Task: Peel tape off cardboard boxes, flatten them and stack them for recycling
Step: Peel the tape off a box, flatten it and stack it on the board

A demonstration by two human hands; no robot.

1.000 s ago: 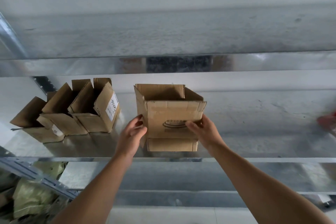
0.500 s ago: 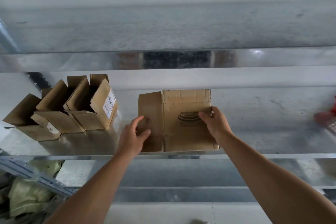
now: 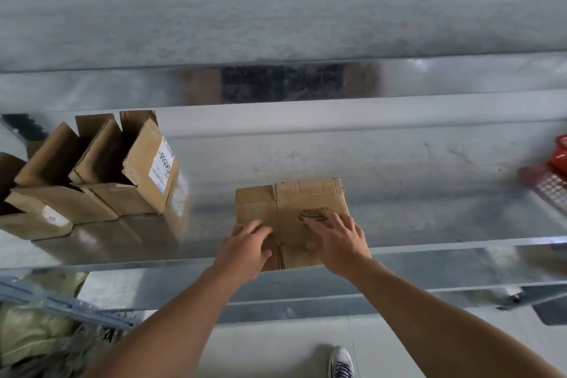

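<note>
Metal shelf, flattened box beneath left grip and right grip, both spread, palms down.

The shelf is shiny galvanized metal, pretty reflective, with another metal shelf right above it. At the far right edge there's a red plastic basket, kinda blurry. Down low on the left, greenish bags sit behind a grey metal rail. A patterned sneaker pokes in at the bottom, on the pale floor.
</note>
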